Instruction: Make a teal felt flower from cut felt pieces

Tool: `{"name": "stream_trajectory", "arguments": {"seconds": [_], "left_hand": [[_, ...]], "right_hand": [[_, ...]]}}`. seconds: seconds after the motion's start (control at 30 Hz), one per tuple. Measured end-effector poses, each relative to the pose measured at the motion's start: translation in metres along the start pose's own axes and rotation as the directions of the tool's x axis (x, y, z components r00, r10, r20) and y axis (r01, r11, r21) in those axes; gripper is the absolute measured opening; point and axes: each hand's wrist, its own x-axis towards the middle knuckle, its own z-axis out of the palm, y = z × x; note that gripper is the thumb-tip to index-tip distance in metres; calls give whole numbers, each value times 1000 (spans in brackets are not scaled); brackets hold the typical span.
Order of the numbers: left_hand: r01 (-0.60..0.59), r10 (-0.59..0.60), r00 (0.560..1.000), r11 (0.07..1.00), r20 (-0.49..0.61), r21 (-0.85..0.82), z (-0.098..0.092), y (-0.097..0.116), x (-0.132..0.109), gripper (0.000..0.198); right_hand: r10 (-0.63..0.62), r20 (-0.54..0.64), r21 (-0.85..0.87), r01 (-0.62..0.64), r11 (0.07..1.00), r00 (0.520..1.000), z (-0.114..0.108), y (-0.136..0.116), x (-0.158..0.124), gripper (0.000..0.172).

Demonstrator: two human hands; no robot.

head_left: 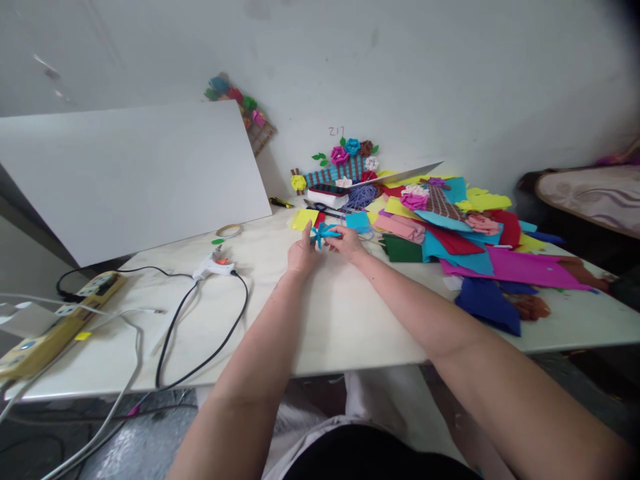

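With our left hand (301, 255) and right hand (349, 245) both pinching the blue piece (324, 232), we appear mid-shaping; the next move likely calls for steady grip.

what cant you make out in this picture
- Head view: the ends of the blue piece, covered by the left hand and right hand; its folds are too small to read.
- Head view: the lower left of the flowered lattice, hidden by the white board.
- Head view: the near end of the power strip, cut off by the left edge.
- Head view: the pile's bottom layers, hidden by upper sheets.
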Motion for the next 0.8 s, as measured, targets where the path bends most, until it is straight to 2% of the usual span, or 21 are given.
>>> {"name": "stream_trajectory", "arguments": {"seconds": [0.1, 0.17, 0.3, 0.4, 0.47, 0.53, 0.8], "left_hand": [[28, -33, 999, 973, -15, -229, 3, -4, 2, 74], [90, -92, 996, 909, 15, -407, 4, -4, 3, 81], [260, -233, 962, 641, 139, -722, 3, -2, 5, 79], [335, -239, 940, 499, 245, -800, 2, -3, 6, 65], [358, -194, 934, 477, 301, -803, 1, -4, 6, 49], [358, -151, 933, 496, 327, -791, 1, -4, 4, 37], [342, -183, 940, 533, 289, -773, -5, -3, 0, 33]], "right_hand": [[-16, -20, -18, 16, 1000, 1000, -2, 2, 2, 10], [-31, -29, -30, 30, 999, 999, -3, 3, 4, 10], [-34, -41, -1, 34, 999, 999, -3, 7, 8, 13], [2, -51, 33, -1, 999, 999, -2, 7, 9, 15], [11, -45, 40, -9, 999, 999, -2, 7, 8, 16], [11, -22, 42, -10, 999, 1000, -2, 6, 7, 18], [-1, 101, 66, -6, 998, 995, -3, 0, 1, 15]]}}
